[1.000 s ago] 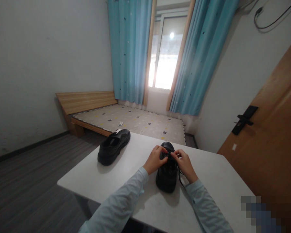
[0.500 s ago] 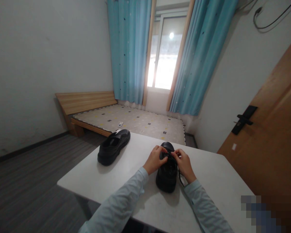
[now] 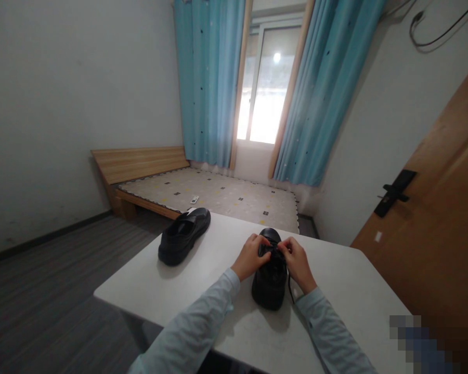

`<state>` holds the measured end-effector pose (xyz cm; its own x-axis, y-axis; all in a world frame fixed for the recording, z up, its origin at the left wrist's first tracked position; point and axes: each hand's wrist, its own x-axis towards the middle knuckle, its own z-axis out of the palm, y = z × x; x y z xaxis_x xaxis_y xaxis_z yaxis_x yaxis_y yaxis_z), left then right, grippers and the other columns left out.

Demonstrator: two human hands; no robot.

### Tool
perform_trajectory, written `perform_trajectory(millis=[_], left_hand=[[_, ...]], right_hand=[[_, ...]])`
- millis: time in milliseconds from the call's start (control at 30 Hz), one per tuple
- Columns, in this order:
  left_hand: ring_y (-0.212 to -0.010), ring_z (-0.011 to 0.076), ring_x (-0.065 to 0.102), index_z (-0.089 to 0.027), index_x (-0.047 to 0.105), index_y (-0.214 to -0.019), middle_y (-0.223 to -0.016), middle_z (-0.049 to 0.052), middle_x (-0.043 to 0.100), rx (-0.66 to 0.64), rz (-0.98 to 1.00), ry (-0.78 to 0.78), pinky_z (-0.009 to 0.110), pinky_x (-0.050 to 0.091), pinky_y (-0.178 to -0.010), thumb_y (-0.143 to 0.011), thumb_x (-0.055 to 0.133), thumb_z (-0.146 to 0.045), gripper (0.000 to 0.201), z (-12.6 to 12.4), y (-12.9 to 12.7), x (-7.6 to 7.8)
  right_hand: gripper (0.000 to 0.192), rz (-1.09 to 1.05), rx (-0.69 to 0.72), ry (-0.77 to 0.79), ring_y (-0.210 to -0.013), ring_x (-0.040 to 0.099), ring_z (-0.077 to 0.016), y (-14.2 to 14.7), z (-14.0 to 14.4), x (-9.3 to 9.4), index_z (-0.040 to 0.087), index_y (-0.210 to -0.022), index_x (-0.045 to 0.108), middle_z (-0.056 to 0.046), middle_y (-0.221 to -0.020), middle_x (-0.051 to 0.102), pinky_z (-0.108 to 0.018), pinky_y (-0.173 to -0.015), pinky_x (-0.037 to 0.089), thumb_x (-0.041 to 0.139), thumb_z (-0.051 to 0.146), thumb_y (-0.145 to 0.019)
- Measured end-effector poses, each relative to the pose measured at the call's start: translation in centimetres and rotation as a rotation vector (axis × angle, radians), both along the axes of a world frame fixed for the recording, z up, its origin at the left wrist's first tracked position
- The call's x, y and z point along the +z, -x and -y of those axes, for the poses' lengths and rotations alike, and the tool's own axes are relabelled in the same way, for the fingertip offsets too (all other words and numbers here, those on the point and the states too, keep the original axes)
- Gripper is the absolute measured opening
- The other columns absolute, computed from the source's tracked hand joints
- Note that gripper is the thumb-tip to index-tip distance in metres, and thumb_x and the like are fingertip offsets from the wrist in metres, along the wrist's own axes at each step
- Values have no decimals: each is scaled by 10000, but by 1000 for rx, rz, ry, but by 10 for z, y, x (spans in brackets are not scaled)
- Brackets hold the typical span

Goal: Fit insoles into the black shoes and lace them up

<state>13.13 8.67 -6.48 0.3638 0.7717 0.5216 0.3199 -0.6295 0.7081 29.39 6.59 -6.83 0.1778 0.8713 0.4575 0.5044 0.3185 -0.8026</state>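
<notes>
A black lace-up shoe stands on the white table in front of me, toe pointing away. My left hand rests on its left side with fingers pinched at the laces. My right hand is on its right side, fingers also pinched on the laces near the tongue. A loose black lace end hangs down the shoe's right side. A second black shoe lies on the table at the far left, untouched.
A low wooden bed with a patterned mattress stands beyond the table under blue curtains and a window. A wooden door with a black handle is at the right. Grey floor lies to the left.
Both hands stay at the laces of the near shoe, with the fingers drawn slightly closer together. The view has shifted a little.
</notes>
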Motion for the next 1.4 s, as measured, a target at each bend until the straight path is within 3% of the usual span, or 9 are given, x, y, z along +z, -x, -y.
perform_trajectory(millis=[133, 267, 433, 600, 1000, 1167, 1400], left_hand=[[-906, 172, 522, -169, 564, -869, -895, 26, 534, -5, 5, -1, 309, 419, -853, -693, 599, -112, 188, -1, 0, -1], [-909, 176, 523, -170, 564, -869, -899, 29, 536, -5, 9, 3, 312, 419, -852, -694, 601, -119, 186, 0, 0, -1], [-906, 180, 523, -173, 566, -864, -894, 31, 538, -6, 12, 17, 315, 421, -843, -688, 602, -115, 188, 1, 1, 0], [-909, 183, 522, -172, 566, -868, -903, 35, 538, -11, 14, 22, 321, 421, -844, -696, 598, -128, 181, 1, 1, 1], [-936, 191, 518, -177, 554, -898, -940, 41, 536, 7, -22, 44, 328, 417, -856, -717, 579, -142, 186, 1, 1, 0], [-937, 191, 515, -174, 553, -899, -937, 42, 536, 2, -25, 37, 330, 415, -857, -721, 573, -143, 182, 2, 1, 1], [-932, 191, 516, -178, 549, -886, -934, 39, 536, 1, -21, 36, 330, 416, -852, -722, 574, -143, 170, 3, 3, 1]], right_hand=[[241, -111, 76, 17, -625, 526, -172, 0, -3, 0, 195, -668, 507, -9, -630, 559, -286, -585, 400, 592, 409, -740], [271, -279, 153, 83, -641, 532, -155, -2, -4, 0, 188, -789, 533, 9, -676, 564, -269, -594, 394, 695, 333, -626], [285, -345, 235, 158, -629, 516, -134, -3, -2, 2, 192, -843, 555, 37, -657, 556, -250, -585, 364, 668, 219, -583], [238, -392, 234, 156, -642, 520, -133, -1, 0, 5, 188, -807, 567, 36, -658, 579, -253, -606, 365, 623, 165, -576], [209, -661, 136, 62, -643, 541, -116, -12, 1, 8, 188, -755, 599, 30, -682, 577, -250, -619, 452, 709, 188, -577], [211, -765, 187, 61, -635, 541, -114, -7, 6, 15, 206, -738, 580, 36, -696, 550, -292, -653, 509, 728, 229, -589], [212, -648, 192, 16, -577, 492, -113, -8, 9, 20, 216, -781, 552, 39, -675, 489, -271, -534, 465, 692, 309, -653]])
